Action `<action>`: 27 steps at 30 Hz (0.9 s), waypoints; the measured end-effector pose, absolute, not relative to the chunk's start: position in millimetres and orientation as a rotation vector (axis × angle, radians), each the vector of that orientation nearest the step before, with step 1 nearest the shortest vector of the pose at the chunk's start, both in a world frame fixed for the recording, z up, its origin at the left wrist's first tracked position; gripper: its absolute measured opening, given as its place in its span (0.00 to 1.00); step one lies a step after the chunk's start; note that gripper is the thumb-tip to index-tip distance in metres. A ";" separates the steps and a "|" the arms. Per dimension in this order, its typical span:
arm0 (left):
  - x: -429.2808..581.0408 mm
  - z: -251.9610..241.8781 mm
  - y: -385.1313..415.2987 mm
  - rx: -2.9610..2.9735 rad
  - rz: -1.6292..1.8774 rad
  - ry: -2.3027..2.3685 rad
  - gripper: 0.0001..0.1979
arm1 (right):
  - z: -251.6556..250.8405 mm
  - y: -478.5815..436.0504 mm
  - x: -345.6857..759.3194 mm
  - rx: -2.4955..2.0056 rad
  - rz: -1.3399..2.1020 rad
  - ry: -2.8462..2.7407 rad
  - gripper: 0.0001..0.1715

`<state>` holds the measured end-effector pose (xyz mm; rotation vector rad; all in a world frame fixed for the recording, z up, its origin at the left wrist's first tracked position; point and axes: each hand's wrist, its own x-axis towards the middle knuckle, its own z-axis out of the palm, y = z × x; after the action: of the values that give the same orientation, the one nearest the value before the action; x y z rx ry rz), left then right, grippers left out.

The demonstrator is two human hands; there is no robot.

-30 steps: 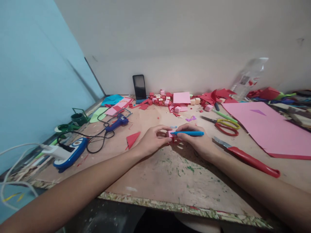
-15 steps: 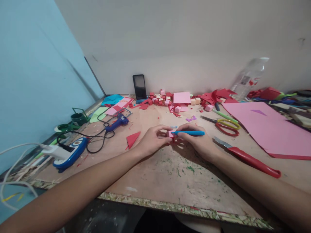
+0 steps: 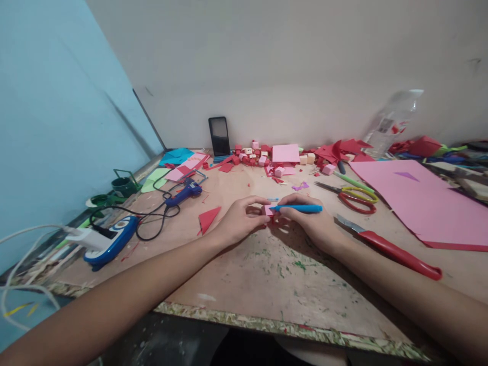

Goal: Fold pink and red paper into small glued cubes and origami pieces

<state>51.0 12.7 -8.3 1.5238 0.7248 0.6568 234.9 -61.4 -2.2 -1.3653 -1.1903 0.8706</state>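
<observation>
Both of my hands meet at the middle of the worn wooden table [image 3: 267, 274]. My left hand [image 3: 238, 221] pinches a small pink paper cube [image 3: 267, 210] between thumb and fingers. My right hand [image 3: 310, 223] grips a blue pen [image 3: 299, 208] lying almost level, its tip touching the cube's right side. A red paper triangle [image 3: 208, 218] lies just left of my left hand.
A red-handled utility knife [image 3: 389, 248] and red-and-yellow scissors [image 3: 353, 197] lie right of my right hand, beside a large pink sheet [image 3: 423, 203]. A blue glue gun [image 3: 185, 193], its cable and a power strip [image 3: 104, 241] sit at left. A phone [image 3: 218, 136], small cubes [image 3: 251, 152] and a plastic bottle [image 3: 392, 122] line the wall.
Almost nothing has changed. The pen has crept a few pixels to the right while both hands stay on the pink cube.
</observation>
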 end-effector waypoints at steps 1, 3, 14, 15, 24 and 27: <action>51.0 -8.5 12.7 1.523 0.657 0.725 0.15 | -2.5 -61.2 235.1 -1.362 0.873 -1.189 0.10; 51.1 -8.9 12.9 1.521 0.659 0.725 0.15 | -3.0 -61.0 235.6 -1.349 0.883 -1.190 0.10; 51.7 -8.1 12.8 1.517 0.661 0.728 0.15 | -5.7 -61.1 236.2 -1.294 0.889 -1.199 0.08; 51.5 -8.2 12.6 1.517 0.660 0.725 0.15 | -5.7 -61.2 236.1 -1.296 0.887 -1.188 0.08; 51.0 -9.0 13.2 1.509 0.666 0.721 0.15 | -7.0 -60.6 238.2 -1.294 0.898 -1.144 0.10; 51.3 -8.6 13.5 1.504 0.662 0.721 0.15 | -8.8 -60.0 238.6 -1.291 0.920 -1.141 0.11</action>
<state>51.3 13.5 -8.6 1.5044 0.7210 0.6622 238.6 -60.0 -8.8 -1.2908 -1.1411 0.9195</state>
